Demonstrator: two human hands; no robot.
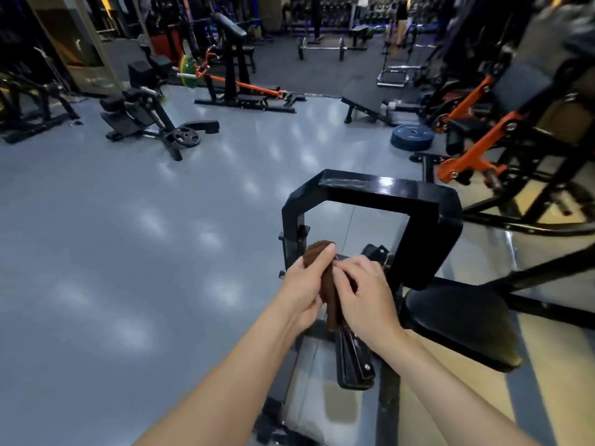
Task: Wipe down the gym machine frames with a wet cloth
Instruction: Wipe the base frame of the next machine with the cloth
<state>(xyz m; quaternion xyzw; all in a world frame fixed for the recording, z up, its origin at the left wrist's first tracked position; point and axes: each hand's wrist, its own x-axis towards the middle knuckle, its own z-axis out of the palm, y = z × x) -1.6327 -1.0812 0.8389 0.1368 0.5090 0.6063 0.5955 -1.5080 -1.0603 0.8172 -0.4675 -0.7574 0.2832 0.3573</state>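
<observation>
The brown cloth (328, 284) is bunched into a narrow roll held between both hands, in the air over the lower part of a black machine frame (380, 188). The left hand (304, 284) grips it from the left, its thumb laid over the cloth's rounded top end; the right hand (362, 291) closes on it from the right with curled fingers, and the cloth's lower end hangs out beneath both palms. The two hands touch at the fingertips. Just beyond the hands the frame rises as a square-edged black arch with bevelled corners and an open gap through its middle; its left upright stands right behind the cloth's top. To the right of the right hand, and close to the wrist, lies a black padded seat (460, 320). Below the hands a black bracket with bolts (354, 362) runs toward the viewer. Left of the left hand the grey floor (128, 252) spreads wide and open out to distant black machines. Beyond the right hand, well apart, stands an orange-armed machine (476, 123), with a blue weight plate (412, 136) lying on the floor near it.
</observation>
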